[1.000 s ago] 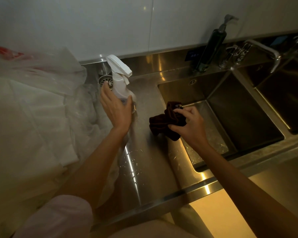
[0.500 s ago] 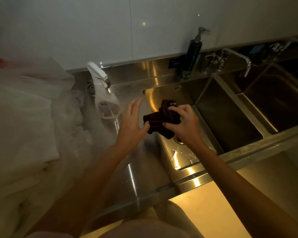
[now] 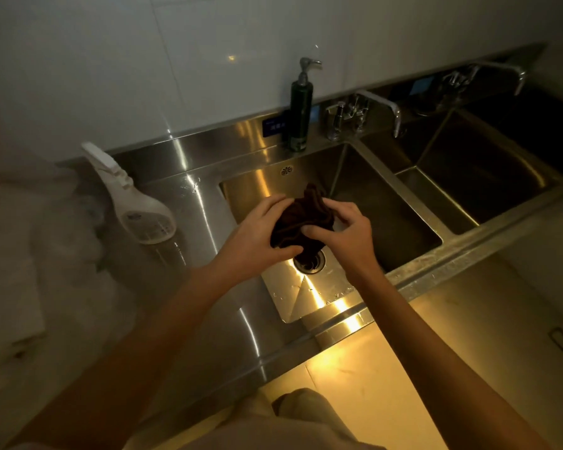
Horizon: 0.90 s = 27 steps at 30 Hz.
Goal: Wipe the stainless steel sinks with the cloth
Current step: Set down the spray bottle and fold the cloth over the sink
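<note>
- Left hand point(image 3: 254, 237) grips the bunched dark cloth point(image 3: 301, 219), fingers curled round it.
- Right hand point(image 3: 345, 233) pinches the cloth's right side.
- Cloth is held above the sink point(image 3: 309, 297), over its drain point(image 3: 309, 263).

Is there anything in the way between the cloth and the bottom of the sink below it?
Nothing visible. Both hands, left hand and right hand, hold the dark cloth bunched above the leftmost sink, over its open drain.
</note>
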Motion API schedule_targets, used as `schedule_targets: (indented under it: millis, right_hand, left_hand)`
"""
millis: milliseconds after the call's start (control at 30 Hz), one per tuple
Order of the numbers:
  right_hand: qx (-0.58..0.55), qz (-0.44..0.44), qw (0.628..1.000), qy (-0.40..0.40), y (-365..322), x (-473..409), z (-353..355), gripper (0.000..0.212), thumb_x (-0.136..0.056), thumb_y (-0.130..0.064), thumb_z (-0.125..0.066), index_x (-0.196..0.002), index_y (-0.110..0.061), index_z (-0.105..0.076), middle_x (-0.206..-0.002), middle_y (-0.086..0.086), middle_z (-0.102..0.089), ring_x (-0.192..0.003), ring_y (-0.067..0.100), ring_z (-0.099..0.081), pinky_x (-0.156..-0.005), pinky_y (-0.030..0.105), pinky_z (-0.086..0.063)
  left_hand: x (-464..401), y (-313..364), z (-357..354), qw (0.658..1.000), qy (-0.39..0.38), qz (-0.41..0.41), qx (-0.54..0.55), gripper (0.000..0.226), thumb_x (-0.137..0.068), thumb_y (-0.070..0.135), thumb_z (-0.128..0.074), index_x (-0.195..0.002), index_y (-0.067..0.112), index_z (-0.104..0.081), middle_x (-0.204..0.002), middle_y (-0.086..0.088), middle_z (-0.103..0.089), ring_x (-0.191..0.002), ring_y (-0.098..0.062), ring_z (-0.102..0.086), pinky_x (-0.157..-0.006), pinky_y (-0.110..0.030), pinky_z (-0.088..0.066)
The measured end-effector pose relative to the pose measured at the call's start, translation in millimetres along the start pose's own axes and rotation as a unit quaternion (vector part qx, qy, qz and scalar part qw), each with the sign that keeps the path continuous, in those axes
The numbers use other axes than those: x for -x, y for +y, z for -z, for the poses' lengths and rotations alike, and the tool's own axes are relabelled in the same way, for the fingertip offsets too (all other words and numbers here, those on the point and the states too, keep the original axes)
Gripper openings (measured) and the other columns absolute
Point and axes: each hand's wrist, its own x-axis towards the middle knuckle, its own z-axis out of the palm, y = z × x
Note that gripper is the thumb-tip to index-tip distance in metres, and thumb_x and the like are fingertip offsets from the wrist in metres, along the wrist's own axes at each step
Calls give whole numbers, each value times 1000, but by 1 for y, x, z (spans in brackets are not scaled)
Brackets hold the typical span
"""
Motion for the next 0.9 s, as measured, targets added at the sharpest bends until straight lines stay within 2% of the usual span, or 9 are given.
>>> schedule_targets:
  millis: [100, 200, 367, 467, 533, 600, 733, 833, 900]
  right_hand:
    - [-13, -17, 1000, -1, 1, 0, 11, 49, -67, -21, -81, -113, -27, -66, -109, -7, -54, -108, 8, -52, -97, 40, -50]
    - [-22, -27, 999, -8, -1, 0, 20, 51, -68, -20, -81, -116, -25, -65, -112, -4, -54, -110, 13, -51, -98, 43, -49]
    - [-85, -52, 995, -18, -5, -2, 26, 66, -74, -18, -77, -132, -33, -48, -119, -2, -54, -106, 12, -59, -85, 30, -56]
    - [-137, -103, 985, -28, -5, -1, 26, 60, -83, -28, -69, -137, -28, -44, -129, 1, -52, -109, 14, -58, -74, 23, -57]
    - [-167, -137, 976, -29, -2, -1, 26, 51, -87, -32, -64, -135, -25, -47, -134, 2, -50, -118, 17, -54, -89, 32, -55]
    - [-158, -150, 975, -40, 2, -2, 29, 46, -89, -36, -61, -132, -27, -51, -132, -3, -52, -121, 16, -50, -96, 38, -49]
    - [-102, -115, 982, -114, 8, 2, 39, 40, -81, -41, -67, -119, -41, -55, -124, -11, -56, -112, 5, -54, -81, 21, -52]
    - [-14, -86, 987, -133, 16, 4, 43, 48, -78, -36, -73, -121, -44, -53, -128, -16, -50, -118, 4, -48, -95, 29, -45]
    - [27, -65, 987, -146, 17, 7, 40, 55, -77, -34, -74, -126, -41, -50, -125, -18, -48, -116, 3, -47, -91, 23, -42]
  left_hand:
    - [-6, 10, -2, 999, 34, -15, -27, 66, -77, 31, -74, -135, 21, -45, -127, 4, -53, -114, -10, -51, -97, -37, -49]
    - [-11, 18, -3, 999, 51, -12, 0, 48, -80, 26, -72, -125, 22, -56, -113, 4, -63, -104, -10, -59, -89, -39, -53]
    - [-25, 28, -5, 998, 67, -10, 19, 36, -84, 20, -68, -119, 19, -60, -108, 2, -66, -103, -12, -60, -91, -40, -51]
    - [-39, 31, -6, 996, 78, -11, 29, 31, -86, 21, -66, -116, 21, -61, -106, 4, -65, -102, -12, -59, -89, -37, -51]
    - [-50, 32, -8, 995, 95, 7, 44, 27, -86, 22, -65, -113, 24, -60, -103, 8, -63, -100, -10, -58, -84, -26, -49]
    - [-60, 31, -11, 993, 96, 39, 64, 26, -87, 23, -65, -112, 24, -61, -101, 9, -61, -99, -9, -57, -78, -18, -42]
    - [-66, 27, -24, 993, 62, 68, 68, 24, -86, 22, -66, -110, 22, -62, -102, 6, -63, -95, -8, -57, -72, -12, -38]
    - [-65, 28, -30, 985, 68, 100, 120, 21, -86, 25, -66, -107, 23, -63, -96, 7, -63, -90, -7, -59, -69, -16, -43]
    - [-66, 31, -27, 968, 90, 146, 185, 20, -86, 24, -67, -105, 22, -64, -96, 4, -64, -89, -9, -61, -71, -22, -50]
